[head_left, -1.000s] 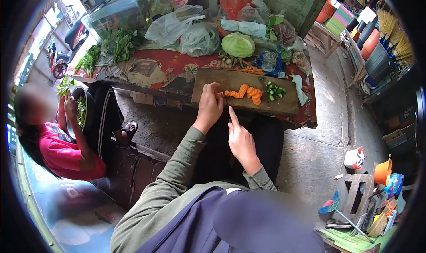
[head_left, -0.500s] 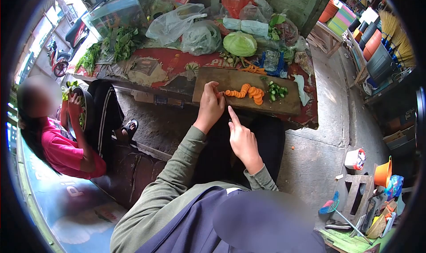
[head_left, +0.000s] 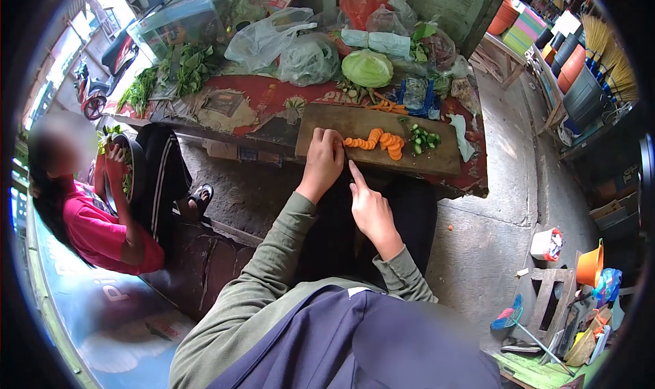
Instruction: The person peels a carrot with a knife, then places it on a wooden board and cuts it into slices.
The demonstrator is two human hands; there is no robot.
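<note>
My left hand (head_left: pixel 322 162) is closed at the left part of the wooden cutting board (head_left: pixel 314 120), its curled fingers around the end of a carrot they mostly hide. Carrot slices (head_left: pixel 374 139) run in an overlapping row from those fingers to the right. Beyond them lies a small pile of cut green vegetable pieces (head_left: pixel 424 139). At the board's near edge, my right hand (head_left: pixel 372 215) is closed with its index finger stretched forward. It grips a knife, whose blade is hard to make out against my dark trousers.
Behind the board are a cabbage (head_left: pixel 367 68), carrot strips (head_left: pixel 387 105), plastic bags (head_left: pixel 308 58) and leafy greens (head_left: pixel 194 68). A person in a pink shirt (head_left: pixel 102 225) sits at left holding a bowl (head_left: pixel 134 167) of greens. An orange bucket (head_left: pixel 589 265) stands at right.
My left hand has shifted slightly, its fingers now more curled down at the end of the carrot row. My right hand stays almost in place. The cut vegetables look unchanged.
</note>
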